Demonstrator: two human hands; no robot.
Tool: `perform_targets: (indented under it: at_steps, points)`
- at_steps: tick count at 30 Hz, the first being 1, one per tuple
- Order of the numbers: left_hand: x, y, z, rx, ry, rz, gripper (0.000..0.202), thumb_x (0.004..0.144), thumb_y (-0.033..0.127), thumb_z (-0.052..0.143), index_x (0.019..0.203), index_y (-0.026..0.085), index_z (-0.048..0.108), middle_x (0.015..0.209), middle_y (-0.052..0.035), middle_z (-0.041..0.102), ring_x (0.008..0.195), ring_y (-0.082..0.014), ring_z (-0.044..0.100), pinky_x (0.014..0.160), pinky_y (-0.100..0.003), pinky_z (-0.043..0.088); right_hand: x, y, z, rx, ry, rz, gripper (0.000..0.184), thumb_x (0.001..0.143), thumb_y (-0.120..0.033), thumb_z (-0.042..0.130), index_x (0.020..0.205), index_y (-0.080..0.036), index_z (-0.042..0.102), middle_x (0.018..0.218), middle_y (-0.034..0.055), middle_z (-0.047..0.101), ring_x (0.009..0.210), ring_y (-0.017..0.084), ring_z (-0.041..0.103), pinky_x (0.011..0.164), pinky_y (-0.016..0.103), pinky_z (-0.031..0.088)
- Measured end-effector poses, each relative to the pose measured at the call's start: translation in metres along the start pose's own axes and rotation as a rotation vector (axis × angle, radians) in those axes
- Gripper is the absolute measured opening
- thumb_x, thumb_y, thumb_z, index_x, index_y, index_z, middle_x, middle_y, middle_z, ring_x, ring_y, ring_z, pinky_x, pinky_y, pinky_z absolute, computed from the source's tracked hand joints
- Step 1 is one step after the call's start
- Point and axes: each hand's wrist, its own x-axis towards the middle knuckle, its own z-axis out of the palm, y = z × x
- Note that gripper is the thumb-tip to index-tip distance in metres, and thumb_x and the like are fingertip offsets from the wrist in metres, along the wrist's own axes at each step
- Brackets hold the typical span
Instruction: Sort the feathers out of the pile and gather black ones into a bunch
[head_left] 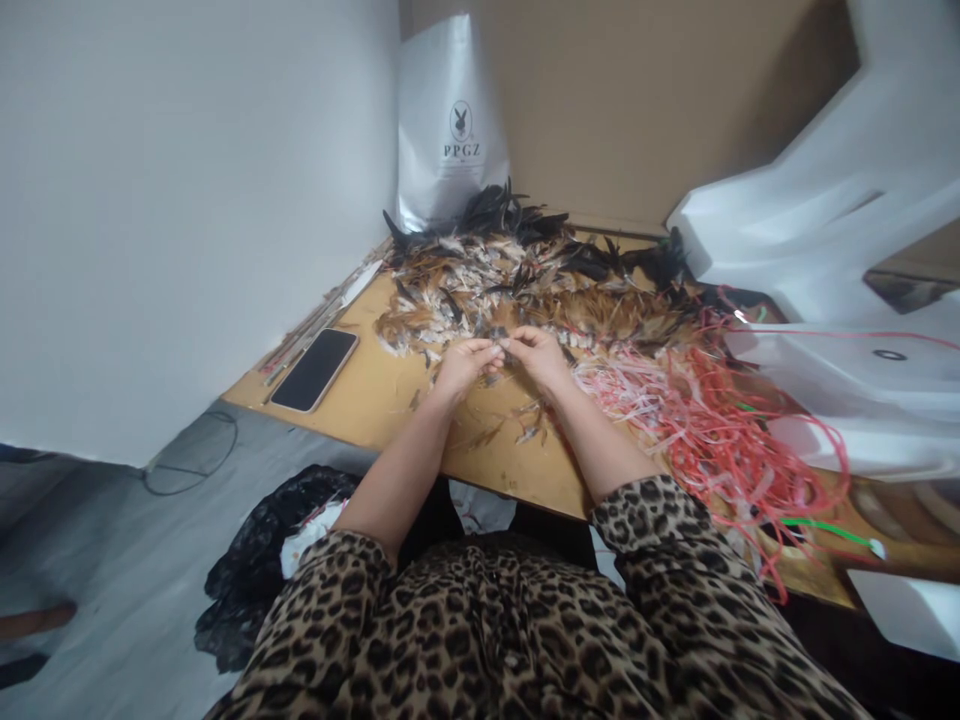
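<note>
With fingers [480, 346] of left hand [463, 366] and right hand [543, 358] nearly closed, pinching a dark wisp [502, 340], likely feather, toward seven o'clock of the feather pile [465, 280], and ideally keeping the grip light to avoid crushing.

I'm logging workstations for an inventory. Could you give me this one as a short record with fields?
Surface: flat yellow-brown tabletop
Left hand: fingers pinched, close to the right hand
Right hand: fingers pinched; anything held is too small to tell
Beyond hands: broad heap of brown, black and whitish feathers
Right side: tangle of thin red and pink strips
Left side: flat, dark-screened rectangular phone
Back: shiny silver-white bag with black rabbit logo
Floor: crumpled black plastic bag
</note>
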Motion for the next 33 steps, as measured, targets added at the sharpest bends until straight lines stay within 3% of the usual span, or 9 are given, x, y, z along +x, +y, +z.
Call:
perform_targets:
  at_steps: [5, 12, 23, 26, 29, 33]
  points:
    - [0.002, 0.001, -0.001, 0.044, 0.076, 0.05, 0.016, 0.065, 0.026, 0.069, 0.068, 0.011, 0.062, 0.06, -0.0012, 0.062, 0.05, -0.0042, 0.053, 0.05, -0.015, 0.04, 0.008, 0.008, -0.012, -0.185, 0.038, -0.029, 0.023, 0.065, -0.038, 0.061, 0.068, -0.016, 0.063, 0.064, 0.0003, 0.062, 0.058, 0.011, 0.051, 0.062, 0.025, 0.041]
    - [0.004, 0.002, -0.007, -0.132, 0.18, 0.067, 0.012, 0.07, 0.022, 0.066, 0.074, 0.012, 0.061, 0.07, -0.0019, 0.065, 0.059, -0.005, 0.057, 0.054, -0.015, 0.043, 0.013, 0.02, -0.031, -0.706, 0.054, -0.085, 0.019, 0.07, -0.03, 0.054, 0.068, -0.017, 0.067, 0.069, 0.0033, 0.067, 0.063, 0.015, 0.056, 0.064, 0.026, 0.041]
    - [0.006, 0.0, -0.008, -0.178, 0.148, 0.077, 0.013, 0.068, 0.022, 0.068, 0.074, 0.012, 0.061, 0.069, -0.0009, 0.064, 0.057, -0.0038, 0.057, 0.052, -0.013, 0.042, 0.008, 0.006, -0.014, -0.966, 0.033, -0.04, 0.021, 0.071, -0.033, 0.057, 0.085, -0.022, 0.069, 0.078, 0.005, 0.068, 0.072, 0.018, 0.059, 0.067, 0.027, 0.041]
    - [0.004, -0.001, -0.007, -0.164, 0.119, 0.074, 0.013, 0.068, 0.022, 0.068, 0.072, 0.012, 0.062, 0.068, -0.0014, 0.064, 0.057, -0.0038, 0.057, 0.051, -0.013, 0.042, 0.007, 0.003, -0.011, -1.038, 0.028, -0.024, 0.018, 0.072, -0.03, 0.055, 0.079, -0.022, 0.069, 0.079, 0.0075, 0.068, 0.075, 0.02, 0.06, 0.067, 0.028, 0.041]
    - [0.003, 0.0, -0.006, -0.167, 0.118, 0.066, 0.012, 0.069, 0.021, 0.068, 0.073, 0.011, 0.062, 0.071, -0.0028, 0.065, 0.058, -0.0042, 0.058, 0.053, -0.013, 0.044, 0.008, 0.005, -0.012, -0.978, 0.069, -0.076, 0.018, 0.072, -0.027, 0.052, 0.072, -0.02, 0.068, 0.077, 0.0075, 0.068, 0.072, 0.019, 0.059, 0.066, 0.028, 0.04]
    - [0.002, 0.001, -0.005, -0.204, 0.11, 0.033, 0.011, 0.07, 0.018, 0.067, 0.075, 0.011, 0.061, 0.081, -0.0057, 0.068, 0.064, -0.005, 0.061, 0.057, -0.014, 0.046, 0.013, 0.012, -0.018, -0.564, 0.13, -0.087, 0.016, 0.068, -0.027, 0.053, 0.067, -0.016, 0.065, 0.066, 0.0034, 0.065, 0.06, 0.014, 0.055, 0.059, 0.025, 0.041]
